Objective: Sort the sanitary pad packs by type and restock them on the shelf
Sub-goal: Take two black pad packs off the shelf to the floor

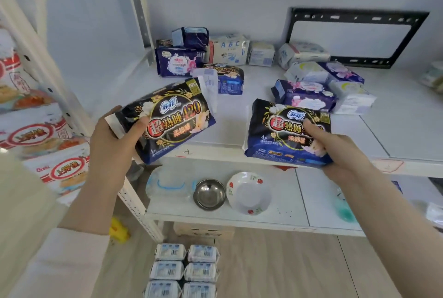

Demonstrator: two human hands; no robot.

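My left hand (112,144) grips a dark navy "420" pad pack (172,118) by its left end, tilted, just in front of the white shelf (239,115). My right hand (335,146) holds a matching dark "420" pack (285,132) at the shelf's front edge, thumb on top. A third dark pack (225,77) lies behind them. At the back stand a purple pack (177,61) with a small navy pack (191,36) on top, and a white "ABC" pack (230,48). Purple and white packs (309,96) lie heaped at the right.
On the lower shelf sit a steel bowl (209,193), a white flowered dish (248,192) and a clear lidded box (167,185). Several small white packs (184,271) lie in rows on the wooden floor. Red-and-white snack bags (36,135) fill the left rack. A black frame (354,36) leans on the wall.
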